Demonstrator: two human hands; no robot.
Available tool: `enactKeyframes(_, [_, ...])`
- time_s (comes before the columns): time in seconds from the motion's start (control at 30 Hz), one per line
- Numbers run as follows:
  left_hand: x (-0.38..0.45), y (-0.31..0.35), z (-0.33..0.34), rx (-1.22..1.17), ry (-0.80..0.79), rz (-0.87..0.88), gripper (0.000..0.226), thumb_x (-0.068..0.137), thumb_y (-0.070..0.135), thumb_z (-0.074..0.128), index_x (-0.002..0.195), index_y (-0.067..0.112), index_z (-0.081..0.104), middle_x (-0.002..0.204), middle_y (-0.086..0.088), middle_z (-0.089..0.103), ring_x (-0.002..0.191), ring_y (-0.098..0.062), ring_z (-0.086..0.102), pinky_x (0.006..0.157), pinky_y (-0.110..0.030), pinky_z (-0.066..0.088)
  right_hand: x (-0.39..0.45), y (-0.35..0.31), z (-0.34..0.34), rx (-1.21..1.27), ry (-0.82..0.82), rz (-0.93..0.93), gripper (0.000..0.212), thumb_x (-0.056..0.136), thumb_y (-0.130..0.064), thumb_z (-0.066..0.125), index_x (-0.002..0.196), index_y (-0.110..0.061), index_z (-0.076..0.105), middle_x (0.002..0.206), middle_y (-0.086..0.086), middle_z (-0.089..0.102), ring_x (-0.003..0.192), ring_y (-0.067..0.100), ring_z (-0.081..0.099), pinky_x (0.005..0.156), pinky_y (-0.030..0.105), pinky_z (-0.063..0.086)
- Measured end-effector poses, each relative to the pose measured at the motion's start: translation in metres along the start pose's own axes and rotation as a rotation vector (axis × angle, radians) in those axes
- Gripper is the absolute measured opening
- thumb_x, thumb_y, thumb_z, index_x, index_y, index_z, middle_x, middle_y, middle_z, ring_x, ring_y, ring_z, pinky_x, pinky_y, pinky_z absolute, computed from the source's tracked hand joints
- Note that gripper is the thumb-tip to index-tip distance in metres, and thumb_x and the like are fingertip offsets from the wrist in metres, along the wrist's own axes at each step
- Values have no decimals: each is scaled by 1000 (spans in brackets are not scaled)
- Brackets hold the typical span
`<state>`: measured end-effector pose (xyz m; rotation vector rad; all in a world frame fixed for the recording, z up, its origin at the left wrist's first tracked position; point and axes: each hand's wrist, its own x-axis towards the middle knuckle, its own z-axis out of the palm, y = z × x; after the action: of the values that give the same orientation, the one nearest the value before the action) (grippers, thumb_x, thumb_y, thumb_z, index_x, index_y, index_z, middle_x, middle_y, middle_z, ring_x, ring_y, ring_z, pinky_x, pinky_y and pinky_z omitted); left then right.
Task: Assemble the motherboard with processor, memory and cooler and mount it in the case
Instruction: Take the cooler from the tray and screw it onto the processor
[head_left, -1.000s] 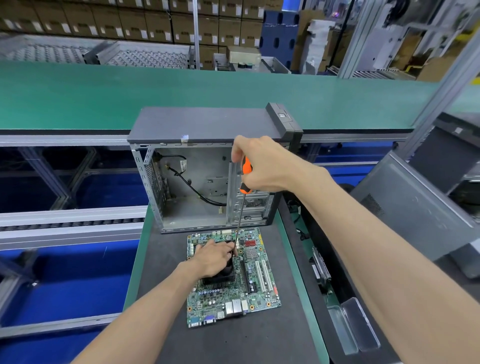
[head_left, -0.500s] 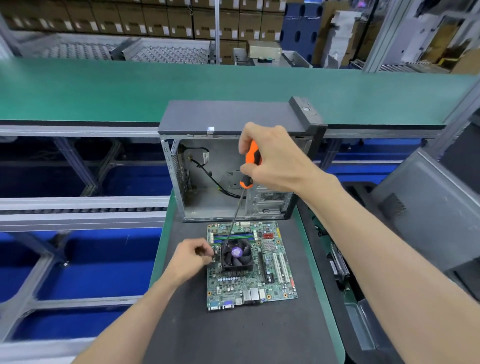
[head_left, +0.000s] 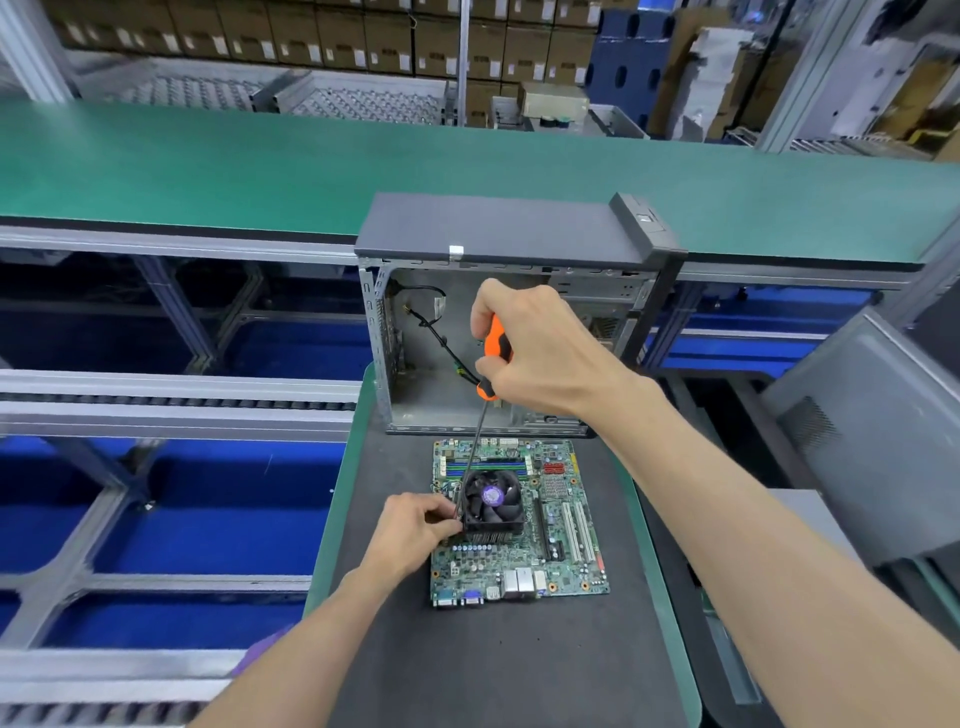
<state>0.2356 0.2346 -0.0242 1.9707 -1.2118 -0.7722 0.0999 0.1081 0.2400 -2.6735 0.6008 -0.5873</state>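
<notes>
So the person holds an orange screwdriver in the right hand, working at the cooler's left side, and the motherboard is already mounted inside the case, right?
Not quite. The head view shows the motherboard lying flat on the dark mat in front of the open case, not inside it. The rest holds: the right hand grips the orange screwdriver at the cooler's left side.

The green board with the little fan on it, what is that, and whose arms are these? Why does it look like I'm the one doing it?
The camera sits on a person's head and looks down, so you see their own arms. The green board is a computer motherboard, lying flat on a dark mat. The black fan on it is the cooler, which keeps the processor cool. The right hand grips an orange-handled screwdriver, its thin shaft reaching down to the cooler's left edge. The left hand has its fingers curled at that same edge; what they pinch is too small to tell. Behind stands the open, empty computer case, where the board goes later.
</notes>
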Motion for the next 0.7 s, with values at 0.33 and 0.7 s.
enactKeyframes(0.33, [2, -5, 3, 57, 33, -7, 9, 76, 25, 79, 84, 23, 80, 83, 20, 75, 72, 7, 67, 85, -22, 55, 0, -1, -4, -4, 17, 4, 25, 74, -10, 65, 87, -22, 48, 62, -5, 56, 62, 11, 50, 54, 27, 35])
enactKeyframes(0.7, [0, -1, 3, 67, 57, -27, 14, 74, 27, 75, 85, 21, 81, 80, 17, 76, 73, 9, 67, 80, -17, 54, -1, -5, -3, -16, 13, -22, 25, 74, -11, 65, 89, -21, 48, 65, -5, 54, 62, 17, 51, 55, 36, 45])
